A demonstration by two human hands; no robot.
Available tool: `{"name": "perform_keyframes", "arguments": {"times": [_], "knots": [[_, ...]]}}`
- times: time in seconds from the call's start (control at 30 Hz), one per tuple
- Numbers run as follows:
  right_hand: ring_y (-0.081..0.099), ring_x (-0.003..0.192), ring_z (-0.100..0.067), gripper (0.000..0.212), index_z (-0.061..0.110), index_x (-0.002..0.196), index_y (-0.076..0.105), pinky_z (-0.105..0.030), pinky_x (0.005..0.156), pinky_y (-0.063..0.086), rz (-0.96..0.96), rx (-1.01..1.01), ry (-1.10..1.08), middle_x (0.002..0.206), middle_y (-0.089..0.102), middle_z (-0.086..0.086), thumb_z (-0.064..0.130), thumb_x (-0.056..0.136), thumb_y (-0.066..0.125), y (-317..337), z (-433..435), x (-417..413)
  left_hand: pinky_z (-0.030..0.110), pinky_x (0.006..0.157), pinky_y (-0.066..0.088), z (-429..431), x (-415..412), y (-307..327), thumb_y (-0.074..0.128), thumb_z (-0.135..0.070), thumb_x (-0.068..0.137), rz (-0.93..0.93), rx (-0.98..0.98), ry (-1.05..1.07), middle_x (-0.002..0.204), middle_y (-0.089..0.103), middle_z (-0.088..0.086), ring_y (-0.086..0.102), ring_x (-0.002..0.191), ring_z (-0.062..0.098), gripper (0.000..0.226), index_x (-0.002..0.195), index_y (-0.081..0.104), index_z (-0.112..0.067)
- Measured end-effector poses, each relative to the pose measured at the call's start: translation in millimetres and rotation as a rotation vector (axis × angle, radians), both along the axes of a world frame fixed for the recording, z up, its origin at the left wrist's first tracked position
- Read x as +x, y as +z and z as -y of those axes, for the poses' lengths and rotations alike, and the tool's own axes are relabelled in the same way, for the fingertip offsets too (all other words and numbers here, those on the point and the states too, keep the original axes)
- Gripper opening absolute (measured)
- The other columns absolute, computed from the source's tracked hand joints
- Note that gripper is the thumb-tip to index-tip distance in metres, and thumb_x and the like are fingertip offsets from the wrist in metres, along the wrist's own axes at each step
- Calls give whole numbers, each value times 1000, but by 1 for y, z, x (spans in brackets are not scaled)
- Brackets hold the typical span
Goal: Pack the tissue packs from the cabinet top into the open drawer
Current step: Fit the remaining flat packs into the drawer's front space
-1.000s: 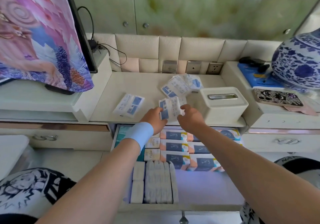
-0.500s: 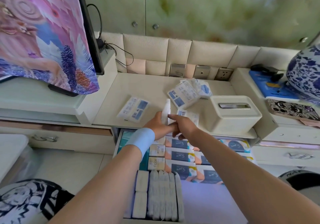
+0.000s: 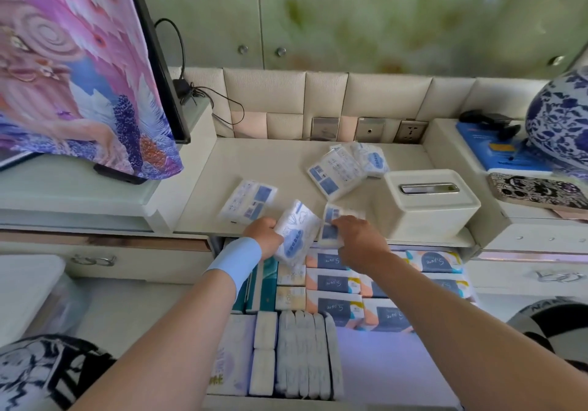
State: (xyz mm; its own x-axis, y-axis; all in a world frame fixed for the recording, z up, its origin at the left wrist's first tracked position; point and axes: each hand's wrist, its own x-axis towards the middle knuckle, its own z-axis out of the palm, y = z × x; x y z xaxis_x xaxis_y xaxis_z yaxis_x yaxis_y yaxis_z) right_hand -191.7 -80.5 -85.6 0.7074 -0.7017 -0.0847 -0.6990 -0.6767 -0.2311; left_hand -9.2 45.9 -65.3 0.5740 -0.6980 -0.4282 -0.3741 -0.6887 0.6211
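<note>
My left hand (image 3: 263, 236) grips a white tissue pack with blue print (image 3: 296, 234), tilted over the cabinet's front edge and the back of the open drawer (image 3: 381, 369). My right hand (image 3: 358, 240) holds a second pack (image 3: 331, 224) at the cabinet edge. Another pack (image 3: 248, 202) lies flat on the cabinet top (image 3: 276, 162) to the left. Two or three more packs (image 3: 345, 168) are piled farther back. The drawer holds rows of boxed tissues and several white packs standing on edge (image 3: 305, 359).
A white tissue box (image 3: 429, 206) stands on the cabinet right of my hands. A screen with a pink cover (image 3: 79, 70) stands at the left, its cable behind it. A blue-and-white vase (image 3: 560, 124), blue book and phone sit at the right. Closed drawers flank the open one.
My left hand has turned its pack from on edge to face up and drawn it toward the drawer. My right hand has let go of that pack and taken hold of another at the cabinet edge.
</note>
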Motion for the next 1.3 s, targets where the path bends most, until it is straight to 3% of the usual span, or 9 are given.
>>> {"name": "perform_keyframes", "arguments": {"times": [0.17,0.27,0.4,0.63,0.77,0.87,1.0,1.17,1.3], "knots": [[60,72,-16,12,23,91,73,-28,64,49,424,424,-192,78,67,4,23,81,66,39,-6,-17,46,86,57,-7,-13,2,53,-13,85,-22,12,24,97,62,16,63,87,33,13,94,59,-6],[62,70,-21,11,14,93,70,-32,59,53,607,717,-324,81,68,-7,14,83,69,53,-8,-40,44,79,58,-12,-27,8,54,-14,87,-27,9,-2,104,62,14,62,92,33,25,111,57,-8],[59,61,-17,10,12,95,72,-28,54,47,620,871,-443,77,69,-8,14,85,72,51,-12,-77,27,49,51,-15,-52,15,54,-7,90,-65,2,-88,111,57,9,60,88,27,35,124,50,-12],[51,47,-14,19,4,95,65,-20,40,38,527,886,-726,72,62,-10,21,89,72,33,-19,-126,38,64,61,-17,-92,14,56,-11,88,-28,28,-224,125,55,2,61,98,30,49,133,43,-25],[68,76,-26,29,-1,113,55,-37,63,62,528,931,-790,96,64,-16,11,90,69,18,-21,-133,45,73,60,-18,-101,20,52,-12,85,78,25,-255,104,61,8,63,91,30,24,107,56,-19],[65,101,-32,47,9,133,44,-40,88,58,534,891,-802,112,56,-14,6,91,64,16,-23,-134,42,67,62,-20,-108,26,54,-7,84,-60,-22,-207,106,64,6,67,89,29,29,111,58,-17],[62,89,-23,55,19,141,47,-29,67,51,353,534,-640,116,60,-9,20,89,63,30,-31,-129,45,69,62,-21,-120,35,58,-5,83,-229,-103,-168,107,67,7,70,89,31,27,107,60,-17],[64,97,-32,58,15,120,61,-45,67,60,411,1269,-512,113,62,-11,62,85,63,66,-71,-120,41,78,61,-20,-144,40,66,-7,83,-434,-192,-236,105,70,8,71,90,24,31,112,60,-17],[60,84,-29,42,12,111,65,-53,80,59,214,1261,-458,98,61,-13,49,91,62,50,-84,-127,30,78,55,-25,-157,33,69,-13,89,-587,-74,-441,105,71,8,70,95,22,30,118,60,-16]]}}
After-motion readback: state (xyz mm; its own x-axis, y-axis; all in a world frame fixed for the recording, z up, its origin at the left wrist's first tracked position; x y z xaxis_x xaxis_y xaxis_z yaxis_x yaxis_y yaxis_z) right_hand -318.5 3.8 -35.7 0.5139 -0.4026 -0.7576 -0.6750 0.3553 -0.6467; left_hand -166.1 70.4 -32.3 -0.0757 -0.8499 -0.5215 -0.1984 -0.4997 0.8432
